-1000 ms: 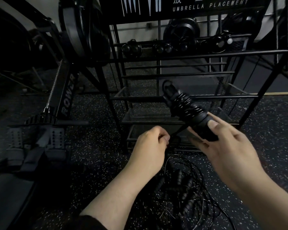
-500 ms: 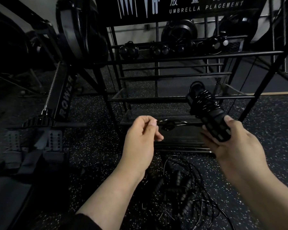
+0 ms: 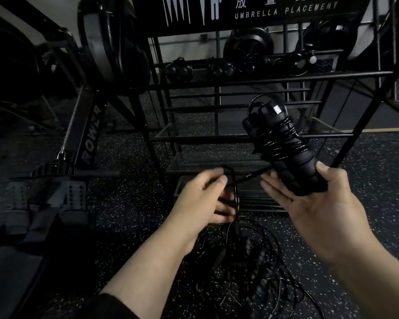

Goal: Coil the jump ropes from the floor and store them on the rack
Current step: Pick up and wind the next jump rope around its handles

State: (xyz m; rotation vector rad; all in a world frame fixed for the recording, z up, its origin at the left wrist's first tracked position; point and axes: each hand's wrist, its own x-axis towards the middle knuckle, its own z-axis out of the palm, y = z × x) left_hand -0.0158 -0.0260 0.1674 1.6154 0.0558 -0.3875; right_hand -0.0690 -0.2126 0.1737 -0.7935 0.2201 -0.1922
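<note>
My right hand (image 3: 318, 208) grips the lower end of a pair of black jump rope handles (image 3: 286, 148), tilted up and to the left, with thin black cord wound round them. A loose stretch of that cord (image 3: 249, 177) runs from the handles to my left hand (image 3: 205, 199), which pinches it between thumb and fingers. Below my hands a tangle of more black jump ropes (image 3: 247, 261) lies on the floor. The black metal rack (image 3: 240, 137) stands just behind, and several coiled ropes (image 3: 219, 70) sit on its upper shelf.
A rowing machine (image 3: 88, 143) with foot plates stands on the left, close to the rack. The rack's slanted legs (image 3: 359, 125) reach out on the right. A sign reading "UMBRELLA PLACEMENT" (image 3: 283, 10) tops the rack. The floor is dark speckled rubber (image 3: 378, 180).
My right hand has carried the wound handles to the right and tilted them more upright. My left hand has swung round with the cord end, up and then back down near the handles.
</note>
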